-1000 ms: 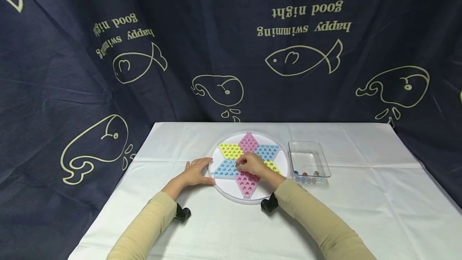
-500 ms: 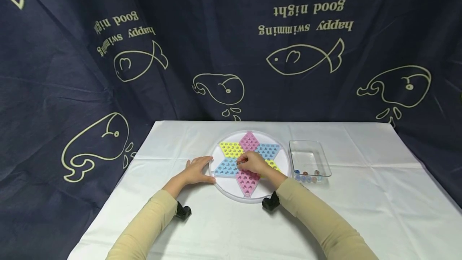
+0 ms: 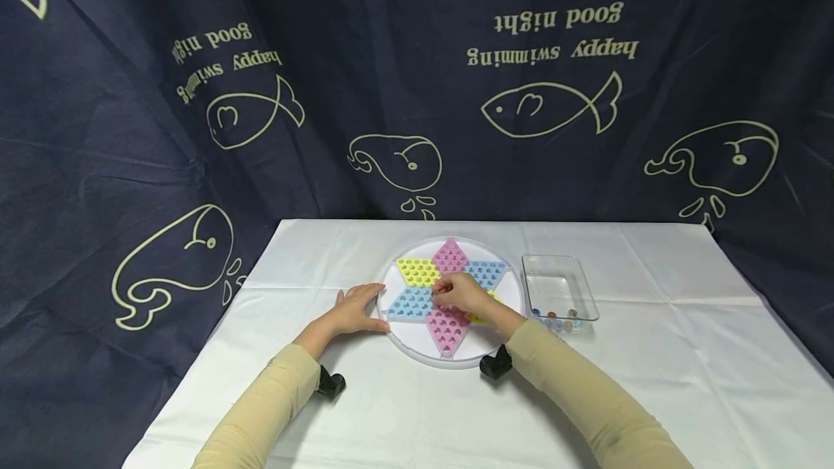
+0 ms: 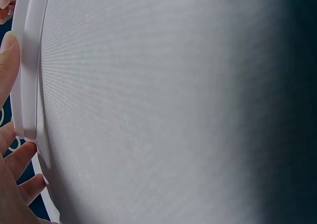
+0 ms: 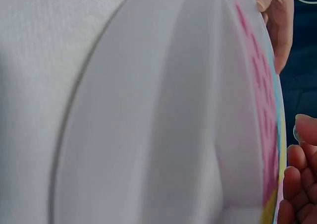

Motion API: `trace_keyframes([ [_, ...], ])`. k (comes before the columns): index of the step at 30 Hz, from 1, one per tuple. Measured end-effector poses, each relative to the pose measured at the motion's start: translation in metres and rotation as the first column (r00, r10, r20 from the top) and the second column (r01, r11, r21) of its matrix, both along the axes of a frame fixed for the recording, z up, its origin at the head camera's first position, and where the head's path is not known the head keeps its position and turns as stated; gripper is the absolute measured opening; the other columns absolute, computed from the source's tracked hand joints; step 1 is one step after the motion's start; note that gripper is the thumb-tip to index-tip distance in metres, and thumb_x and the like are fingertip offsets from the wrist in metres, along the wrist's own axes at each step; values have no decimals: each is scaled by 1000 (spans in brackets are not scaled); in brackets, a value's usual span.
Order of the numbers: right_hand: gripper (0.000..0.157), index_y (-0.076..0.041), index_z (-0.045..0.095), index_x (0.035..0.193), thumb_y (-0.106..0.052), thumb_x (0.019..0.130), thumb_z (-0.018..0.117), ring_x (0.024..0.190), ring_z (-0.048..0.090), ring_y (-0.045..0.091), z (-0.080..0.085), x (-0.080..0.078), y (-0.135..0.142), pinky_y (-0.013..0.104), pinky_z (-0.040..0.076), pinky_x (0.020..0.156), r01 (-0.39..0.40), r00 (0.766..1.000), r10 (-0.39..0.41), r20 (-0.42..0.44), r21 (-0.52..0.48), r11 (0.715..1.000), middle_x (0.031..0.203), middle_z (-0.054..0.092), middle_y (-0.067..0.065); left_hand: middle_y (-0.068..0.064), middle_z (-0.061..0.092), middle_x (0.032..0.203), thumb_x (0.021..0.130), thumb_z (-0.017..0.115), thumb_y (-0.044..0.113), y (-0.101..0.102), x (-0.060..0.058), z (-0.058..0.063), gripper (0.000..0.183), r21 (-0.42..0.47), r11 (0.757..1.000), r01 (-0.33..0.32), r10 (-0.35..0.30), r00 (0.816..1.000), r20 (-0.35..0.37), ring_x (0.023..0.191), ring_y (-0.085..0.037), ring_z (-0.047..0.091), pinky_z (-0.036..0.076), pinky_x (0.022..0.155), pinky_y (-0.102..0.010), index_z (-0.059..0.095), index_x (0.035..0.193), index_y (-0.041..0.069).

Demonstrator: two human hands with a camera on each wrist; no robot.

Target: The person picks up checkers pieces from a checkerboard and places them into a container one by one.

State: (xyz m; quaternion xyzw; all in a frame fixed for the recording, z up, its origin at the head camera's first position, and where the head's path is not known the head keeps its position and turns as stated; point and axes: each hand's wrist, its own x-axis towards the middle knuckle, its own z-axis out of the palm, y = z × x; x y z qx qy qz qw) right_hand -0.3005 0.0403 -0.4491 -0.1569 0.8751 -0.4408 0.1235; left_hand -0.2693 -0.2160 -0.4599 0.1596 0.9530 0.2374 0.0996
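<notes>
A round white Chinese checkers board (image 3: 407, 339) lies on the table, its star of pink, yellow and blue points full of small holes. My right hand (image 3: 464, 294) is over the middle of the star, thumb and fingers pinching a small glass marble (image 4: 5, 13) that shows orange-red in the left wrist view. In the right wrist view only a clear edge of it shows beside the thumb. My left hand (image 3: 350, 311) rests at the board's left rim with fingers spread, the thumb (image 4: 9, 68) against the rim.
Right of the board stands a clear rectangular container (image 3: 589, 288), with several marbles (image 3: 552, 315) along its near side. A white cloth (image 3: 664, 353) covers the table. Behind it hangs a dark blue curtain (image 3: 365, 35) with fish and whale drawings.
My right hand has shifted slightly to the right over the star, still pinching the marble. My left hand has stayed at the rim.
</notes>
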Motion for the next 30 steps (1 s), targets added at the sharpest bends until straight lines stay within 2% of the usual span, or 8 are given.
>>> trace_keyframes([
  [8,17,-2,66,93,-9,79,69,73,52,13,11,-1,11,20,47,63,32,999,-32,15,1,999,82,60,3,-13,32,146,70,72,50,0,0,0,90,-14,1000,-2,2,1000,5,135,-37,21,1,105,-66,34,141,10],
  [15,13,-3,67,90,-10,80,67,66,45,13,18,-3,26,20,38,54,28,998,-27,-49,19,999,78,57,3,-14,32,146,70,72,51,1,1,1,91,-25,1000,-8,8,1000,8,135,-37,20,1,105,-66,34,141,10],
  [23,17,0,67,93,-11,80,66,65,44,11,25,-7,48,20,39,55,36,993,-32,-115,38,999,78,59,3,-14,32,146,70,72,51,2,1,0,90,-12,1000,-2,2,1000,5,135,-38,21,2,105,-67,34,141,10],
  [30,22,1,66,99,-13,82,66,69,47,14,34,-10,67,23,42,58,42,995,-39,-90,41,998,85,61,6,-13,32,146,70,72,51,1,0,-1,91,-22,1000,-13,13,1000,7,136,-36,20,1,106,-66,33,141,11],
])
